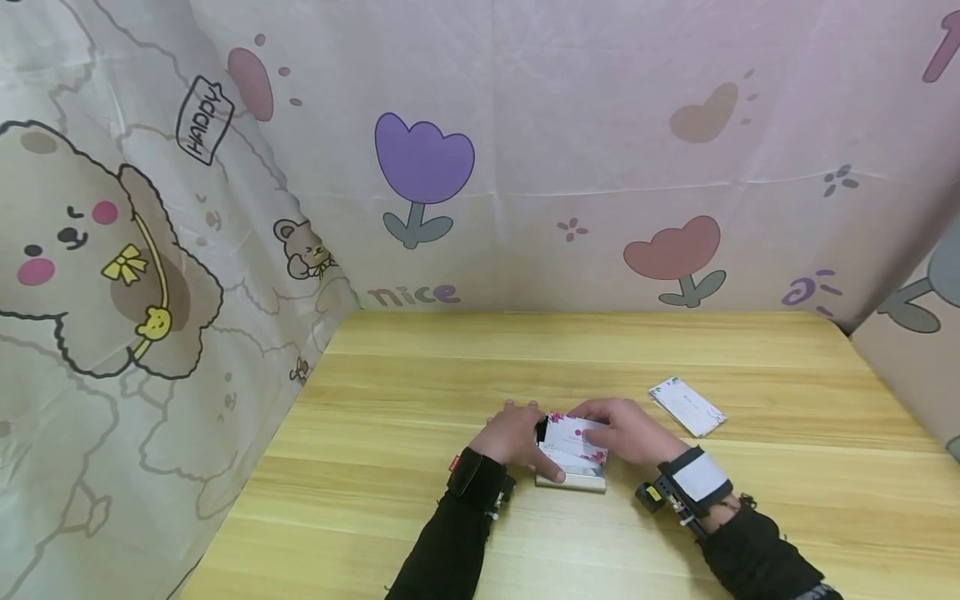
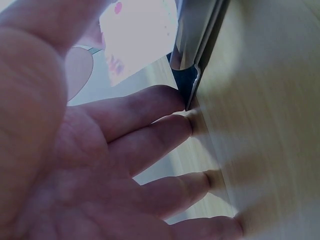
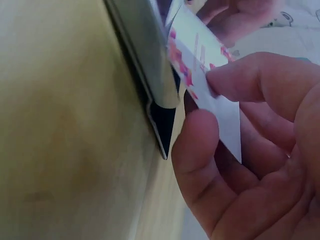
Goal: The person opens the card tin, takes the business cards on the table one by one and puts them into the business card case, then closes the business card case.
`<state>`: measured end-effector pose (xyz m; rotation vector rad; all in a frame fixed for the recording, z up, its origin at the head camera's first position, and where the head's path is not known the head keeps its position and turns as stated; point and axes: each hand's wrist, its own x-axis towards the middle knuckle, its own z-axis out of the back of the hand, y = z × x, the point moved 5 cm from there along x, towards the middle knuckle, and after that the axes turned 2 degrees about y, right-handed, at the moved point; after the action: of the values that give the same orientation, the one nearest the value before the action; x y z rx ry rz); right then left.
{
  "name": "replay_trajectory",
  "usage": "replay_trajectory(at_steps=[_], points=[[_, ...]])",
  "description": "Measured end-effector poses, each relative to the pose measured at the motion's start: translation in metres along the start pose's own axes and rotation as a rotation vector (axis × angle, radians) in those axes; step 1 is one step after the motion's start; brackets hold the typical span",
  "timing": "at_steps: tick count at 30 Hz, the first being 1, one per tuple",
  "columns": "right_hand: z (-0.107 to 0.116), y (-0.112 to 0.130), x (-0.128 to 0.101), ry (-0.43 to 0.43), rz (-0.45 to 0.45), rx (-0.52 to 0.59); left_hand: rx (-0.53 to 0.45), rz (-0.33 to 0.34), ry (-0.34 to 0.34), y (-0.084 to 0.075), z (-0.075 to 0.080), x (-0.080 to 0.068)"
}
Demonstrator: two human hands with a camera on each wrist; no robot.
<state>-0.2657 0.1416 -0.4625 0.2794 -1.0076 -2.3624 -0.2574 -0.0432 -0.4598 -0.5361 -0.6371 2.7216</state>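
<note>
A silvery card holder (image 1: 572,483) with a dark inner end (image 3: 162,122) stands on the wooden table in front of me. My right hand (image 1: 630,432) pinches a white card with pink flower prints (image 1: 573,433) between thumb and fingers, tilted over the holder. Below that card, more white card surface shows in the holder. My left hand (image 1: 513,437) is at the holder's left side, its thumb at the front lip. In the left wrist view its fingers (image 2: 150,145) are spread and fairly straight, the index fingertip at the holder's corner and the others by the table.
To the right, beyond my right hand, white cards with a leafy corner print (image 1: 687,406) lie on the wooden table (image 1: 420,358). Printed cloth (image 1: 540,150) hangs behind the table and along its sides. Each wrist wears a strapped camera.
</note>
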Motion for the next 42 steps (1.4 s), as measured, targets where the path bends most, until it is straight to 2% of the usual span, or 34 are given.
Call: replay_trajectory(at_steps=[12, 22, 29, 36, 42], points=[[-0.007, 0.009, 0.001, 0.04, 0.056, -0.055, -0.013, 0.001, -0.004, 0.0, 0.001, 0.0], [-0.013, 0.009, 0.003, 0.079, -0.014, -0.051, -0.009, 0.012, 0.009, -0.001, 0.002, 0.0], [-0.014, 0.006, 0.004, 0.042, -0.04, -0.081, -0.007, 0.004, 0.002, 0.0, 0.001, -0.001], [-0.015, 0.006, 0.004, 0.039, -0.082, -0.085, -0.013, 0.009, -0.004, 0.001, 0.001, -0.001], [-0.014, 0.008, 0.005, 0.045, -0.041, -0.117, -0.001, 0.0, -0.003, 0.0, 0.001, 0.0]])
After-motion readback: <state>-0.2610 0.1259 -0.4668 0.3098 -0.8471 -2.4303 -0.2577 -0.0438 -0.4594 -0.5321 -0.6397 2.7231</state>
